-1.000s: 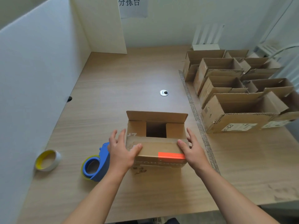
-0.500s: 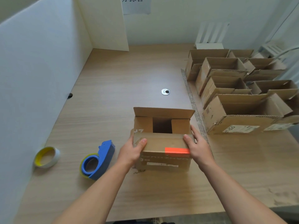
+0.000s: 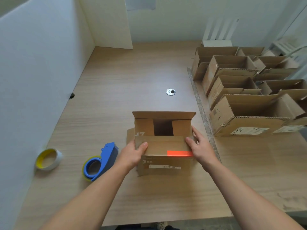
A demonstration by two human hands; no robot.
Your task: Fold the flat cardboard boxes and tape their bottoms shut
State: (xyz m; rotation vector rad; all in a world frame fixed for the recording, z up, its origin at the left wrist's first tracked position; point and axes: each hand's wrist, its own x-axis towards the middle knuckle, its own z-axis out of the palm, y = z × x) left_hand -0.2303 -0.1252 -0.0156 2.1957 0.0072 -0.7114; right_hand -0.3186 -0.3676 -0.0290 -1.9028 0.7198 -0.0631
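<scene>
A cardboard box (image 3: 163,163) was seen standing on the wooden table (image 3: 132,72), near its front edge and roughly at its middle, with the open end turned upward. Its far flap (image 3: 163,115) was raised, the two side flaps were folded inward with a dark gap left between them, and the near flap (image 3: 164,145) was laid partly over them. The left hand (image 3: 132,155) was clasped round the box's left edge: its thumb was bent over the near flap, while its fingers were hidden behind the side wall. The right hand (image 3: 201,148) was pressed against the right side, its fingers held straight along the wall and its thumb laid flat on the near flap. An orange strip (image 3: 180,153) was shown on the flap's near right corner. A blue tape dispenser (image 3: 108,156) was lying just beside the left wrist, and a roll of tape (image 3: 48,159) with a yellow core was resting further left, near the white partition (image 3: 33,80). Several open boxes (image 3: 249,113) were crowded together along the table's right side, well apart from the metal grommet (image 3: 170,91).
</scene>
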